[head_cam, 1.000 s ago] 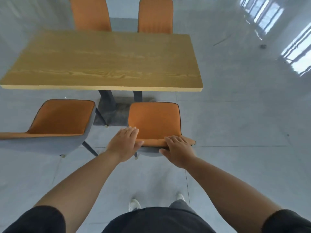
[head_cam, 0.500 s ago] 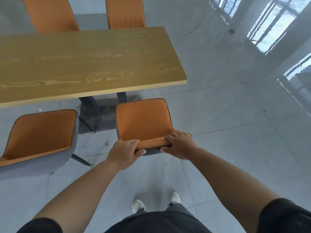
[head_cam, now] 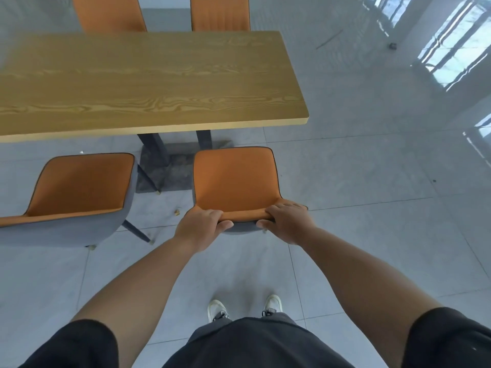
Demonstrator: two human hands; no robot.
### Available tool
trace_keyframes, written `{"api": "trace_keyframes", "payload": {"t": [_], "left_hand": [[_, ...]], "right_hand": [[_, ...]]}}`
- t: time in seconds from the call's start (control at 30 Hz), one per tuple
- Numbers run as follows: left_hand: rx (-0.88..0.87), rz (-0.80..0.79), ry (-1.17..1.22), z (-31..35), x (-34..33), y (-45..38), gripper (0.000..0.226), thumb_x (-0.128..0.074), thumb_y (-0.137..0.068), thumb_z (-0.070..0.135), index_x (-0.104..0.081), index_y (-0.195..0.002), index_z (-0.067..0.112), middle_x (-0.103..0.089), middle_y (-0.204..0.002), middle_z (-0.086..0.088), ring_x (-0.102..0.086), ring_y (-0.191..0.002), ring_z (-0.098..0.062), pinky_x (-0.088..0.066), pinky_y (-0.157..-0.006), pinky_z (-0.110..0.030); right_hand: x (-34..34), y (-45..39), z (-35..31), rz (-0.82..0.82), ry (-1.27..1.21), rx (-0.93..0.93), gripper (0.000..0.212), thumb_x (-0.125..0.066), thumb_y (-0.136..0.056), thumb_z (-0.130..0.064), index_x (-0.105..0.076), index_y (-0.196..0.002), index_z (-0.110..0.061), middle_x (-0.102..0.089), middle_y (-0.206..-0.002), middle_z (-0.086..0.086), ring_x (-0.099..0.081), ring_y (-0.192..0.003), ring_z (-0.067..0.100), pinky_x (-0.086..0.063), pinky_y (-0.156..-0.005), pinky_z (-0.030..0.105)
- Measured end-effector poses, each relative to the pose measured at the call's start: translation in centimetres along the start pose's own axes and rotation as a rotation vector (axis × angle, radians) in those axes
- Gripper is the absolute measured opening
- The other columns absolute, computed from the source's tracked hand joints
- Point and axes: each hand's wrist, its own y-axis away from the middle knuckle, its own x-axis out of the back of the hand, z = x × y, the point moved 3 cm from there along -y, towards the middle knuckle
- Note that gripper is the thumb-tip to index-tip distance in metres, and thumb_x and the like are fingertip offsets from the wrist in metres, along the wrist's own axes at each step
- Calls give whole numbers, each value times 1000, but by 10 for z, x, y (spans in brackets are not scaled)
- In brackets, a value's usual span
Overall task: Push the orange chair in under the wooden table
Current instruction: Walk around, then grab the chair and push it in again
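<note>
Nearest the camera, a pair of white shoes (head_cam: 244, 307) is seen on the grey tiled floor (head_cam: 372, 235), below a dark shirt hem. Both bare arms are stretched forward. The top edge of the orange chair (head_cam: 235, 179) backrest is gripped by the left hand (head_cam: 199, 227), fingers curled over the front and thumb tucked beneath, and by the right hand (head_cam: 288, 221) in the same way, further along the edge. The chair is stood on the floor just short of the wooden table (head_cam: 148, 81); its seat is pointed away from the person, toward the table's near long edge, and is fully uncovered. A second orange chair (head_cam: 79, 187) is placed to its left, angled. The table's long axis is run left to right. Two further chair backs (head_cam: 220, 13) are visible beyond it.
</note>
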Motion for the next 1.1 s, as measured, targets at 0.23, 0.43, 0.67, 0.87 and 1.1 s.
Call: {"api": "trace_keyframes", "payload": {"t": [0.23,0.43,0.67,0.87,1.1], "left_hand": [[5,-46,6,8,-4,18,53,-26,-94,64,-55,-86,20,-61,-79,3,-55,-70,-22,-42,-57,-35],[-17,-32,19,18,-10,43,51,-27,-94,62,-53,-85,19,-59,-76,4,-54,-68,-21,-29,-53,-33],[58,-56,49,39,-21,78,51,-28,-94,63,-50,-82,19,-55,-73,4,-52,-66,-21,-45,-57,-38],[62,-37,98,59,-34,109,50,-28,-94,62,-49,-79,19,-54,-69,4,-50,-63,-18,-39,-53,-36],[80,-73,107,77,-42,135,51,-27,-93,63,-51,-84,19,-53,-75,4,-48,-67,-16,-39,-54,-36]], "right_hand": [[-2,21,-7,-28,-1,-15,62,-15,-81,-79,-53,-87,-30,-59,-88,-8,-55,-88,17,-45,-75,37],[-9,47,-17,4,-4,-6,62,-15,-81,-78,-53,-88,-30,-60,-84,-9,-55,-82,15,-48,-74,38],[-24,81,-18,3,3,-10,60,-17,-82,-79,-52,-87,-31,-57,-84,-8,-53,-80,16,-44,-72,36],[-35,115,-19,24,-5,16,70,-9,-76,-83,-53,-86,-30,-58,-80,-8,-53,-76,15,-40,-65,34],[-44,148,-22,40,-1,30,64,-15,-81,-80,-54,-85,-29,-59,-82,-7,-53,-79,18,-32,-63,33]]}}
